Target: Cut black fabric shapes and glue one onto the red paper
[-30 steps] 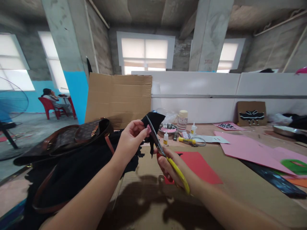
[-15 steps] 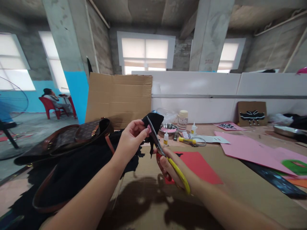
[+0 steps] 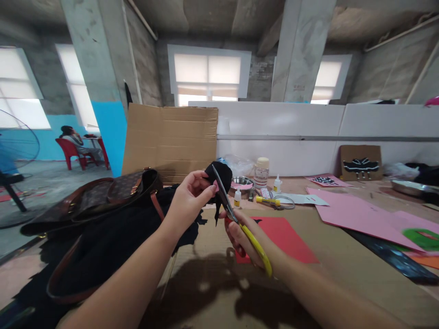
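Observation:
My left hand (image 3: pixel 192 194) pinches a piece of black cloth (image 3: pixel 221 173) together with a small pink scrap (image 3: pixel 216 186) near the thumb tip. The cloth stands up above the fingers, and a narrow strip of it dangles below. In my right hand (image 3: pixel 245 237) are scissors (image 3: pixel 254 242) with a yellow and a red handle. Their blades point up and left and lie against the cloth; whether they are parted is hard to see. Beneath my hands, a red sheet (image 3: pixel 286 240) with a small black shape on it lies on flat cardboard (image 3: pixel 212 292).
A brown handbag (image 3: pixel 113 192) and black cloth (image 3: pixel 130 246) cover the left side. Behind my hands stand glue bottles (image 3: pixel 237 197), a metal bowl (image 3: pixel 243 183) and a jar (image 3: pixel 261 171). Pink sheets (image 3: pixel 356 214) lie at right. Farther left, a person (image 3: pixel 70 137) sits on a red chair.
The black cloth has shifted, and its upper edge looks rounder and narrower. The scissors' blades have moved slightly right. Both hands stay almost in place.

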Motion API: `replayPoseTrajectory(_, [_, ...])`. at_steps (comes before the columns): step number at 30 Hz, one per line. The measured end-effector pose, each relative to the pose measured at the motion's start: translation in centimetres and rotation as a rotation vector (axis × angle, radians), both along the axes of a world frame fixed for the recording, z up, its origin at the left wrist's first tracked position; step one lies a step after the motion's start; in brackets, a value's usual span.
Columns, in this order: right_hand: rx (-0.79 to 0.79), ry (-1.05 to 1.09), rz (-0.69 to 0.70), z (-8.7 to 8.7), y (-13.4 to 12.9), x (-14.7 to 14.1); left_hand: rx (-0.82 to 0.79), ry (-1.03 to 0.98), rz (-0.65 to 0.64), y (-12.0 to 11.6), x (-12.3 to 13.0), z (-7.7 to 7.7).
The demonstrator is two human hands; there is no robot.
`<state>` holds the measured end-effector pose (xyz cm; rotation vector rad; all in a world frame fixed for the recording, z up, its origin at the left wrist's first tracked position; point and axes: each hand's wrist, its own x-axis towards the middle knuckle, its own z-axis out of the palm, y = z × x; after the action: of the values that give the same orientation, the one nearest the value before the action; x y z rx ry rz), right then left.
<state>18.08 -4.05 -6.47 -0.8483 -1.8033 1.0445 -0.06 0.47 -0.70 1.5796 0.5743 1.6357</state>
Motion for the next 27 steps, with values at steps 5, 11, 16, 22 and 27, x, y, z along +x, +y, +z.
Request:
replayPoseTrajectory(5, [0.000, 0.020, 0.000, 0.15, -0.13, -0.04, 0.000, 0.011, 0.019, -0.32, 0.17, 0.08])
replayPoseTrajectory(11, [-0.010, 0.028, -0.017, 0.37, -0.37, -0.21, -0.002, 0.015, 0.001, -0.27, 0.16, 0.09])
replayPoseTrajectory(16, [-0.007, -0.013, -0.032, 0.62, -0.44, -0.05, -0.003, 0.004, -0.007, -0.19, 0.16, 0.09])
replayPoseTrajectory(22, [-0.004, 0.040, -0.032, 0.21, -0.27, 0.04, -0.012, -0.006, -0.016, -0.05, 0.08, 0.07])
replayPoseTrajectory(27, [-0.014, 0.057, -0.043, 0.08, -0.17, -0.16, -0.021, -0.012, -0.026, -0.02, 0.02, -0.10])
